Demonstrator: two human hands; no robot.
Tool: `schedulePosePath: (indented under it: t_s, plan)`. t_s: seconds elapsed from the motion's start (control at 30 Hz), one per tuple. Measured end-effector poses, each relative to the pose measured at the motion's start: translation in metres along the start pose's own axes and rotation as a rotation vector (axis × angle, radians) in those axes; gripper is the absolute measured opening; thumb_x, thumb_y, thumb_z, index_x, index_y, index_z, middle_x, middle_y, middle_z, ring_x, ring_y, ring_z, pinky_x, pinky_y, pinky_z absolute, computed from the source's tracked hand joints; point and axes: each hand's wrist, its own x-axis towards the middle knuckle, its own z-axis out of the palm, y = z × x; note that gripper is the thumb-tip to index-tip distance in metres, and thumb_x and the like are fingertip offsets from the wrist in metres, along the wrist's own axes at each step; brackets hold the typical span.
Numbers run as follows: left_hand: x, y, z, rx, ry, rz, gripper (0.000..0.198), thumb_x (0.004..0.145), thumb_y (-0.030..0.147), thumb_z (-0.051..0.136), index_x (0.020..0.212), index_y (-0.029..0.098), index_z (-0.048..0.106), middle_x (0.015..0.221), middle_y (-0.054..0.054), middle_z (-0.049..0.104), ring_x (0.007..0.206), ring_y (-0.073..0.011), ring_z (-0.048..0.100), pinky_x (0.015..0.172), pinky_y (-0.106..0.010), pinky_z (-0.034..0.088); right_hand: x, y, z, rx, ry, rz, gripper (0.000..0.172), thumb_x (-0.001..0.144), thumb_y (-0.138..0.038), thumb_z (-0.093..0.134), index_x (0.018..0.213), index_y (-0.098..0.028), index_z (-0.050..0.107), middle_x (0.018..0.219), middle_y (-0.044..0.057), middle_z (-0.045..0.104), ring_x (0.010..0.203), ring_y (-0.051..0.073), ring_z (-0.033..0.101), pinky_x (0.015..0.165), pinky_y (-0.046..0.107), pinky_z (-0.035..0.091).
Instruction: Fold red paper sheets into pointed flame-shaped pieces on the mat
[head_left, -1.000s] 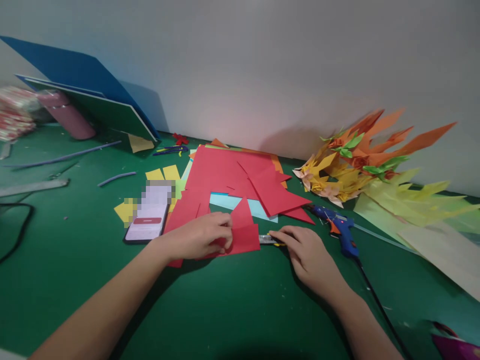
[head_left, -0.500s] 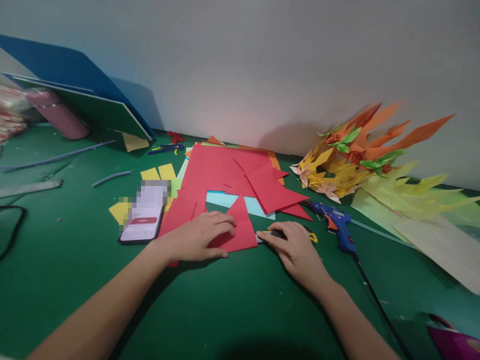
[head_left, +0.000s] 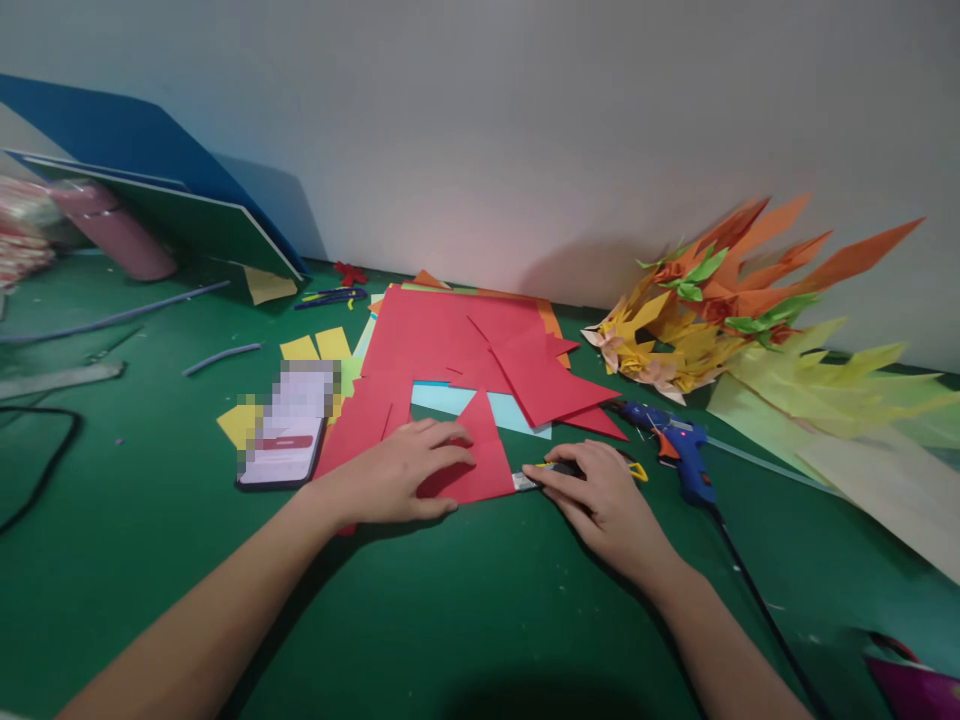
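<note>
My left hand (head_left: 416, 470) lies over a cut piece of red paper (head_left: 486, 455), its fingers apart and bent, thumb toward the near edge. My right hand (head_left: 604, 490) is closed round a utility knife (head_left: 555, 468) with a dark and yellow body. The metal tip of the knife points left at the right edge of that red piece; whether it touches the paper I cannot tell. Behind lie a large red sheet (head_left: 450, 330) and triangular red cut-offs (head_left: 551, 375). Light blue paper (head_left: 517, 413) shows between them.
A phone (head_left: 281, 450) lies left of the papers, beside yellow paper squares (head_left: 300, 347). To the right are a blue glue gun (head_left: 686, 455) with a cord, and orange and yellow paper flowers (head_left: 712, 320). A pink bottle (head_left: 124, 235) leans by blue boards (head_left: 180, 140) at the back left.
My right hand and the knife have shifted slightly to the right, and more of the metal tip shows. My left hand stays on the red paper.
</note>
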Motion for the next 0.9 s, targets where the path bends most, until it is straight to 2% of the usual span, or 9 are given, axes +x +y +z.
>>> schedulePosePath:
  t_s: [0.2, 0.5, 0.73, 0.9]
  plan:
    - [0.0038, 0.0039, 0.0027, 0.072, 0.024, 0.000, 0.039, 0.079, 0.023, 0.063, 0.118, 0.020, 0.058, 0.130, -0.012, 0.052, 0.113, -0.0300, 0.051, 0.093, -0.045, 0.043, 0.0018, 0.0002, 0.0029, -0.062, 0.037, -0.030, 0.039, 0.093, -0.010, 0.042, 0.113, -0.032, 0.068, 0.098, 0.007, 0.061, 0.090, 0.022, 0.052, 0.079, 0.040, 0.040]
    - [0.0021, 0.0022, -0.0019, 0.020, -0.021, -0.044, 0.034, 0.083, 0.031, 0.064, 0.116, 0.022, 0.059, 0.126, -0.008, 0.055, 0.111, -0.0277, 0.050, 0.093, -0.041, 0.044, -0.0022, 0.0024, 0.0033, -0.042, 0.021, -0.013, 0.043, 0.093, -0.009, 0.041, 0.113, -0.036, 0.067, 0.098, 0.006, 0.059, 0.091, 0.022, 0.051, 0.079, 0.041, 0.038]
    - [0.0034, 0.0018, 0.0010, 0.082, 0.056, -0.021, 0.044, 0.076, 0.024, 0.069, 0.116, 0.014, 0.056, 0.124, -0.016, 0.052, 0.115, -0.0303, 0.050, 0.094, -0.043, 0.043, 0.0013, -0.0030, 0.0059, -0.044, 0.050, -0.037, 0.039, 0.094, -0.011, 0.041, 0.112, -0.033, 0.068, 0.098, 0.007, 0.061, 0.090, 0.022, 0.052, 0.078, 0.040, 0.037]
    - [0.0034, 0.0016, 0.0010, 0.097, 0.076, 0.007, 0.036, 0.076, 0.025, 0.067, 0.110, 0.018, 0.059, 0.122, -0.012, 0.055, 0.112, -0.0288, 0.052, 0.092, -0.043, 0.045, 0.0023, -0.0049, 0.0060, -0.044, 0.057, -0.018, 0.034, 0.095, -0.014, 0.042, 0.110, -0.029, 0.069, 0.097, 0.008, 0.061, 0.089, 0.022, 0.053, 0.077, 0.039, 0.037]
